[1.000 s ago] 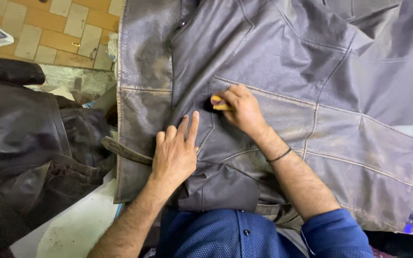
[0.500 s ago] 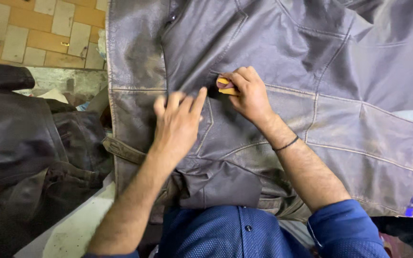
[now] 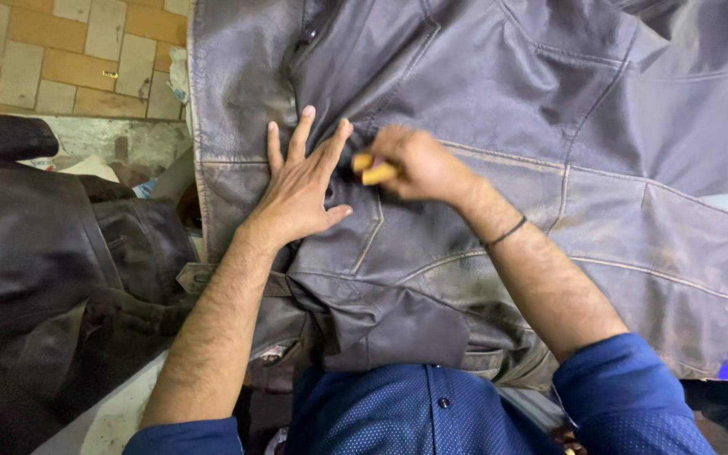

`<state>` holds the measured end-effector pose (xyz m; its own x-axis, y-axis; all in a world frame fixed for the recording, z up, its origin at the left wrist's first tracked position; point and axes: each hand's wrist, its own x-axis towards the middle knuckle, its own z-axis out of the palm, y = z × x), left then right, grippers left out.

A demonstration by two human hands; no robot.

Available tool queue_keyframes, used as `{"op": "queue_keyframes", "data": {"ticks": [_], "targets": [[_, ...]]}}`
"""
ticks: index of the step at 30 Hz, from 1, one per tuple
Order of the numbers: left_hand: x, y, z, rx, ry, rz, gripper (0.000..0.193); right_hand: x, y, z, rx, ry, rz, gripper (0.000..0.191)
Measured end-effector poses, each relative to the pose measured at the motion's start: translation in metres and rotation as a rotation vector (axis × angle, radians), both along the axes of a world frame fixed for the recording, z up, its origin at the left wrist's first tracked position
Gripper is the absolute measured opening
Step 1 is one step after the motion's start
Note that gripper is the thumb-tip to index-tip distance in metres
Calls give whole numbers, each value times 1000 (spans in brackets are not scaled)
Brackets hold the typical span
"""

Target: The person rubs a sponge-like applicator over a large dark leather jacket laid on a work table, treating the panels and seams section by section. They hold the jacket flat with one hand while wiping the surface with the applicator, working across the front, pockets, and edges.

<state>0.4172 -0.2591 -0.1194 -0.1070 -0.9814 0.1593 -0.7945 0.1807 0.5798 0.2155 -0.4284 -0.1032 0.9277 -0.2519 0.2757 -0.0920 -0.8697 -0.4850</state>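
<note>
Two hands work close together on a dark grey-brown leather jacket [image 3: 482, 168] spread flat under them. Left hand [image 3: 301, 190] lies palm down, fingers spread, pressing the leather. Right hand [image 3: 419, 164], just beside its fingertips, pinches a small yellowish block [image 3: 374, 171] against the jacket. More dark leather garments [image 3: 44, 278] are heaped at left, beside a tiled floor [image 3: 61, 59].

Blue dotted button shirt [image 3: 414, 413], rolled sleeves, thin dark wristband [image 3: 505, 233]

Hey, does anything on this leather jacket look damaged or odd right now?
Yes: the dark leather jacket looks scuffed and faded pale along its seams. No tear shows. The right hand presses a small yellowish piece onto it.
</note>
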Motion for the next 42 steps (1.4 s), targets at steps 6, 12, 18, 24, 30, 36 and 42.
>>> {"op": "queue_keyframes", "data": {"ticks": [6, 12, 18, 24, 30, 36, 42], "targets": [[7, 3, -5, -60, 41, -46, 118, 14, 32, 39, -173, 0, -39, 27], [9, 1, -3, -19, 47, -34, 39, -20, 77, 39, 33, 208, 272, 39], [6, 5, -1, -45, 40, -64, 22, 9, 8, 18, -195, 15, -109, 27], [11, 2, 0, -57, 60, -59, 22, -13, 71, 25, -31, 40, 80, 26], [-16, 11, 6, -100, -121, 40, 24, -70, 74, 33, 32, 141, -127, 34], [-24, 19, 11, -88, -161, 142, 35, -30, 54, 48, -321, -17, 72, 35], [-17, 21, 8, -37, -120, 115, 33, 11, 22, 42, -594, 41, 15, 31]]}}
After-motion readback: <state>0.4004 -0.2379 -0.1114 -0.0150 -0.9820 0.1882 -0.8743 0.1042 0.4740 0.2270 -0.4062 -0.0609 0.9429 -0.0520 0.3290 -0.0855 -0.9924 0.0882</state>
